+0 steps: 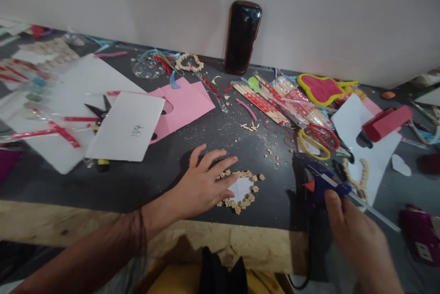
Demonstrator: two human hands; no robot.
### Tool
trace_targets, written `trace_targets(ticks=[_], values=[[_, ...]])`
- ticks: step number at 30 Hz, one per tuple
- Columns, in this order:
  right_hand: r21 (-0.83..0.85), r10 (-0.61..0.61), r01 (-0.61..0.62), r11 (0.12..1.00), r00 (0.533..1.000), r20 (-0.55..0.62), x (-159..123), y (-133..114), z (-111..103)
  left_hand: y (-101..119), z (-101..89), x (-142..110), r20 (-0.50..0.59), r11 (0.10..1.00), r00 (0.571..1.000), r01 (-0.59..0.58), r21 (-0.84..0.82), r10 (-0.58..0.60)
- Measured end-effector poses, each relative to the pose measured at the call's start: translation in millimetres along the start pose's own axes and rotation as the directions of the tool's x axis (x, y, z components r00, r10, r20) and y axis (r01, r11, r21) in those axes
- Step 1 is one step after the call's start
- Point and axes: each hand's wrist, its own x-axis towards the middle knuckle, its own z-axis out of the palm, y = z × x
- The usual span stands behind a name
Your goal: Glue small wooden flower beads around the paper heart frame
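The left hand [209, 182] reaches palm down, fingers spread, over the left part of a beaded white piece [242, 188]; its underside is hidden, so I cannot tell whether the fingertips pinch anything. The right hand [357, 225] is closed on the rear of a blue glue gun [325, 182].

The beaded piece lies between the hands, nearer the left, its visible length running roughly sideways. The glue gun slants, front to the upper left, its clear stick [374, 214] trailing lower right.

Farther out on the tabletop [275, 214], a white card [127, 124] bears handwriting resembling "154". Yellow- and red-handled scissors [318, 140] lie just beyond the gun. A purple object [417, 234] at right carries a pale label, unreadable.
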Motion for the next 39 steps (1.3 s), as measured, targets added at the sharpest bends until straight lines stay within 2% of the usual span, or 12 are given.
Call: trace_targets(ticks=[1,2,3,5,7,8,10,13,17,39], values=[[-0.146,0.05,-0.05,0.988,0.999,-0.005,1.2,-0.7,-4.2,0.0,0.1,0.0,0.0,1.0,1.0,0.0,-0.004,0.0],[-0.22,0.05,-0.052,0.974,0.999,-0.012,0.6,-4.8,-7.1,0.0,0.2,-0.1,-0.001,1.0,1.0,0.0,-0.007,0.0],[-0.24,0.011,-0.028,0.97,0.997,-0.074,-1.0,-12.0,-8.1,0.1,0.2,-0.2,-0.002,1.0,1.0,0.0,-0.01,0.0],[-0.118,-0.189,0.168,0.979,0.964,-0.19,-4.5,-33.6,-3.3,0.2,-0.1,-0.7,0.0,1.0,1.0,0.002,-0.013,-0.002],[-0.003,-0.447,0.457,0.889,0.869,-0.213,-5.2,-58.2,8.9,0.3,-0.8,-0.9,0.012,1.0,1.0,0.006,-0.015,-0.006],[0.026,-0.507,0.522,0.853,0.839,-0.198,-4.1,-69.3,16.3,0.4,-1.3,-0.9,0.02,1.0,1.0,0.007,-0.016,-0.007],[0.053,-0.561,0.577,0.815,0.809,-0.176,-0.2,-86.0,30.8,0.5,-2.2,-0.7,0.033,1.0,0.999,0.008,-0.017,-0.007],[0.073,-0.586,0.598,0.799,0.799,-0.133,5.6,-96.6,46.2,0.6,-2.8,-0.4,0.045,1.0,0.999,0.014,-0.016,-0.014],[0.089,-0.57,0.578,0.811,0.816,-0.1,8.5,-97.5,54.5,0.1,-1.5,-1.1,0.046,1.0,0.999,0.015,-0.012,-0.015],[0.061,-0.558,0.561,0.826,0.828,-0.061,6.3,-101.5,56.2,0.9,-0.4,-0.7,0.044,1.0,0.999,0.024,-0.008,-0.024]])
